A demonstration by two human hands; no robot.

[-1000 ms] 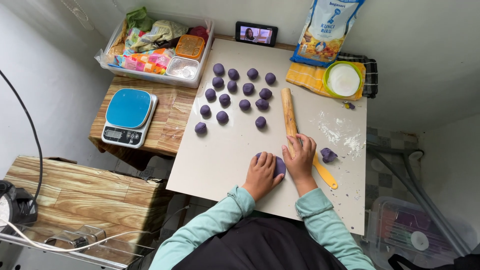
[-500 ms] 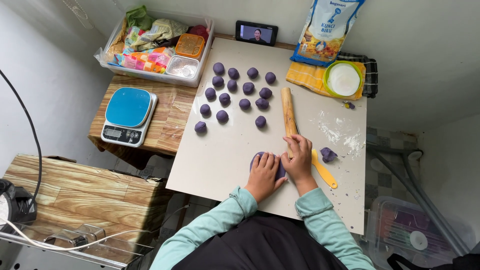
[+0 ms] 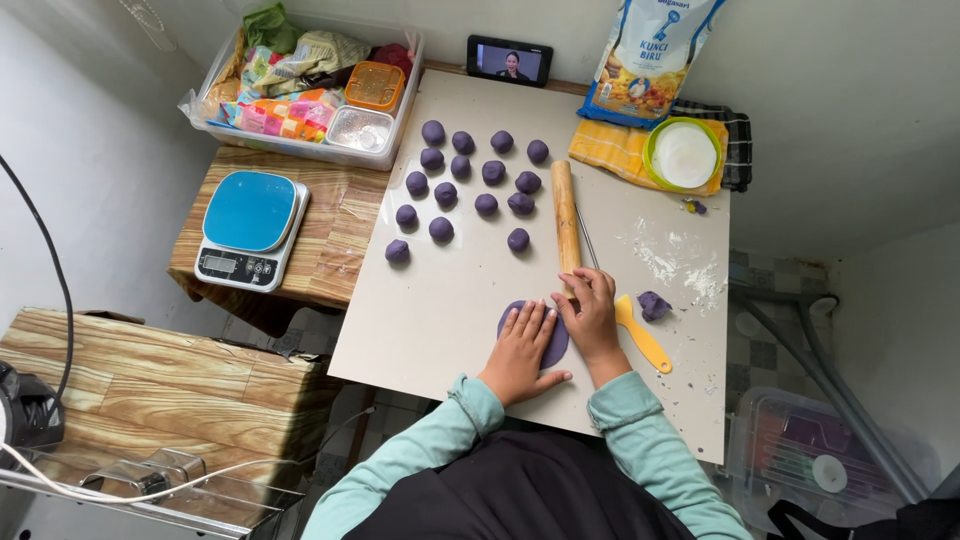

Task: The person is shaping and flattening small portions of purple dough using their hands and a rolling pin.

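A flat purple dough disc [image 3: 553,347] lies on the pale work board [image 3: 440,300], near its front edge. My left hand [image 3: 519,352] presses flat on the disc's left part, fingers spread. My right hand [image 3: 592,318] rests on the disc's right edge with fingers curled, close to the lower end of a wooden rolling pin [image 3: 565,215]. Several purple dough balls [image 3: 487,204] sit in rows at the back of the board. Both sleeves are teal.
A yellow scraper [image 3: 641,335] and a small purple dough lump [image 3: 654,304] lie right of my hands, with spilled flour [image 3: 680,268]. A blue kitchen scale [image 3: 249,227], a clear bin of packets [image 3: 305,85], a phone [image 3: 510,60], a flour bag [image 3: 645,55] and a green-rimmed bowl [image 3: 684,155] surround the board.
Both hands stayed on the dough disc; the left hand has flattened and spread its fingers over it, and the right hand shifted slightly toward the rolling pin's end.
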